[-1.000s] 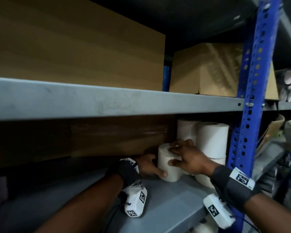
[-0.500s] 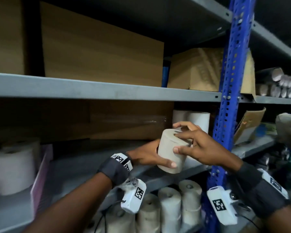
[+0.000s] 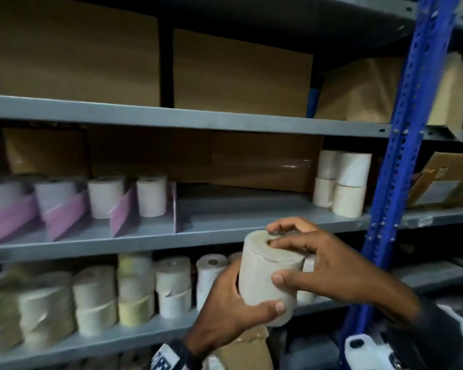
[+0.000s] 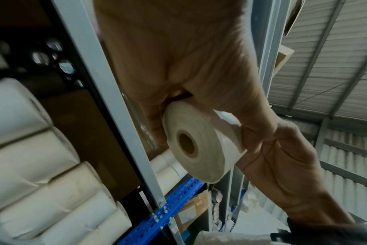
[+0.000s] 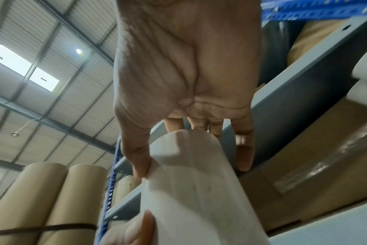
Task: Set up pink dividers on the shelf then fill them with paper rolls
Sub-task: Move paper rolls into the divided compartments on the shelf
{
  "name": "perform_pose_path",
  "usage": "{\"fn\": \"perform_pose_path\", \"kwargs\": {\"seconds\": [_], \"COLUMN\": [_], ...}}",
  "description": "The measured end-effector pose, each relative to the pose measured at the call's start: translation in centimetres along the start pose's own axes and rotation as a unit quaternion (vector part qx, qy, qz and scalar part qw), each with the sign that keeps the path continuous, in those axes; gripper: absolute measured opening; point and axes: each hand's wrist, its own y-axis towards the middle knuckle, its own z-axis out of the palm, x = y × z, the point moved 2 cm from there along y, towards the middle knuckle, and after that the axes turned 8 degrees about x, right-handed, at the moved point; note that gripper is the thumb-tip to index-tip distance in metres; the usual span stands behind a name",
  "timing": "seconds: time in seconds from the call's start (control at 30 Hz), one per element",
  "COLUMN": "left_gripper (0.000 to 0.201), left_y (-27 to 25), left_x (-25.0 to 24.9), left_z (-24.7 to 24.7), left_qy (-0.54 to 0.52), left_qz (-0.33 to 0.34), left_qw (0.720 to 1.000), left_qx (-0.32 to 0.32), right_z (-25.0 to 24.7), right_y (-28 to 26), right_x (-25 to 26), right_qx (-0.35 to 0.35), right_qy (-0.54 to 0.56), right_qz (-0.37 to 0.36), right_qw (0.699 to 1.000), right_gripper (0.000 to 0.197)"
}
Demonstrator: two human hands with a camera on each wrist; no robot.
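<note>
Now, on the shelf (image 3: 225,225) the pink dividers (image 3: 120,212) stand at the left with rolls between them; the free place is right of the last divider (image 3: 174,206). The left hand (image 3: 225,311) grips the paper roll (image 3: 267,279) from below, and the right hand (image 3: 329,265) pinches its top and side. Pushed in carelessly, the roll could knock that thin divider over. Half a second ago the roll was higher, near the stacked rolls (image 3: 342,182); it is now lower, in front of the shelf edge.
</note>
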Motion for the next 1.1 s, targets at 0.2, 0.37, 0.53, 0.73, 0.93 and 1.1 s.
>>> {"fn": "perform_pose_path", "kwargs": {"seconds": [0.2,0.37,0.53,0.73,0.93,1.1], "left_gripper": [0.066,0.068,0.071,0.073,0.072,0.067], "left_y": [-9.4,-17.0,-26.3,-37.1,-43.3,-44.8], "left_x": [-2.6,-6.1,-9.2,-11.8,-13.7,-14.0], "left_z": [-3.7,-7.8,-13.6,-21.9,-27.9,-32.8], "left_qy": [0.046,0.062,0.081,0.118,0.128,0.143], "left_qz": [-0.024,-0.034,-0.055,-0.086,-0.099,-0.083], "left_qw": [0.996,0.990,0.982,0.968,0.959,0.955], "left_qx": [-0.078,-0.123,-0.161,-0.204,-0.231,-0.244], "right_z": [5.7,10.7,17.7,28.1,33.6,36.1], "right_y": [0.7,2.7,5.4,8.2,11.5,15.6], "right_x": [5.9,12.2,19.6,28.9,35.2,38.5], "right_qx": [0.062,0.107,0.122,0.099,0.119,0.122], "right_qy": [0.005,0.021,0.020,0.067,0.096,0.099], "right_qz": [-0.045,-0.077,-0.112,-0.145,-0.154,-0.185], "right_qw": [0.997,0.991,0.986,0.982,0.976,0.970], "right_gripper": [0.058,0.052,0.059,0.058,0.057,0.051]}}
